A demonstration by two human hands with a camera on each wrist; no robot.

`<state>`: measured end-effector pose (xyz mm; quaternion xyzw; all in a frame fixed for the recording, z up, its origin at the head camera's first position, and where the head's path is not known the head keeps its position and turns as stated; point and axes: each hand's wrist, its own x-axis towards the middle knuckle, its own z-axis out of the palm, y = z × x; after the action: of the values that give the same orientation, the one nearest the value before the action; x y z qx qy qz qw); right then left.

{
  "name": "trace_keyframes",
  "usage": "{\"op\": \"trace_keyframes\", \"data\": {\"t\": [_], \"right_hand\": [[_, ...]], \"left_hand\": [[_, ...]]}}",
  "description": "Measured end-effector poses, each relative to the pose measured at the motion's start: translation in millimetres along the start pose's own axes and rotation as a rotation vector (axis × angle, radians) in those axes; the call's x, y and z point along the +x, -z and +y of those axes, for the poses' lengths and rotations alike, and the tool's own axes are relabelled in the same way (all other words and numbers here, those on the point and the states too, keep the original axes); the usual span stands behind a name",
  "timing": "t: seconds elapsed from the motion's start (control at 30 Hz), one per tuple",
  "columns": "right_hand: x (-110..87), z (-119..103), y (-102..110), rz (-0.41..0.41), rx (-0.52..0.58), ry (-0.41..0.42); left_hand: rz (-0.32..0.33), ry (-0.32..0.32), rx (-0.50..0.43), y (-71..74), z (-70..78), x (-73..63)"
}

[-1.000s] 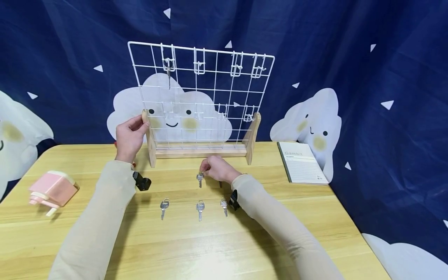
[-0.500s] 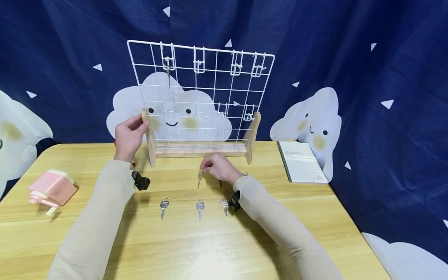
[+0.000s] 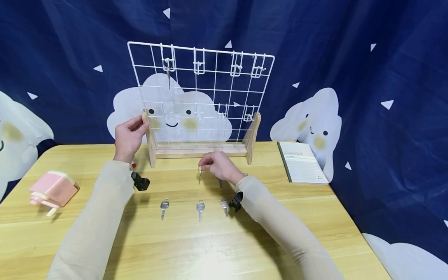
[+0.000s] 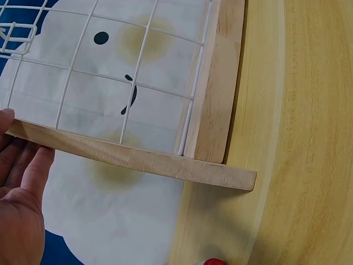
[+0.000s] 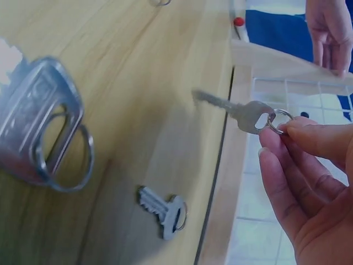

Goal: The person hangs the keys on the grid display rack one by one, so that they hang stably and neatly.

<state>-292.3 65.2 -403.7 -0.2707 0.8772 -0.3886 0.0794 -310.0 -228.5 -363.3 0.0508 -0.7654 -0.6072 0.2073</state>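
Head view: wooden tabletop (image 3: 168, 245); white wire rack (image 3: 217, 51) standing toward back; left upright (image 3: 150, 144) of rack pinched between thumb and fingers of left hand (image 3: 128, 137); right hand (image 3: 221, 166) low before rack, thumb and finger pinching; three keys (image 3: 200, 208) lying in row, nearer person than either hand; held key (image 3: 200, 175) hanging just left of right hand, well apart from left hand; ring (image 5: 280, 112) of held key between right thumb and finger

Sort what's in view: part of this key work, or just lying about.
Likely in the job:
held key, in the right hand
wire rack, held by the left hand
hanging key
loose keys

Seemingly just lying about:
notebook
pink object
red-tipped thing, mostly hidden
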Motion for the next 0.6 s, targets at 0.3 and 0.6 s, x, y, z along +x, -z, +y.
{"op": "trace_keyframes", "data": {"t": [0.3, 0.6], "right_hand": [[-2.6, -18.9, 11.1, 0.044, -0.005, 0.071], [-4.8, -38.7, 29.5, 0.136, 0.041, 0.016]], "left_hand": [[0.007, -0.010, 0.006, -0.6, -1.3, -0.1], [0.004, -0.001, 0.025, -0.4, 0.3, -1.5]]}}
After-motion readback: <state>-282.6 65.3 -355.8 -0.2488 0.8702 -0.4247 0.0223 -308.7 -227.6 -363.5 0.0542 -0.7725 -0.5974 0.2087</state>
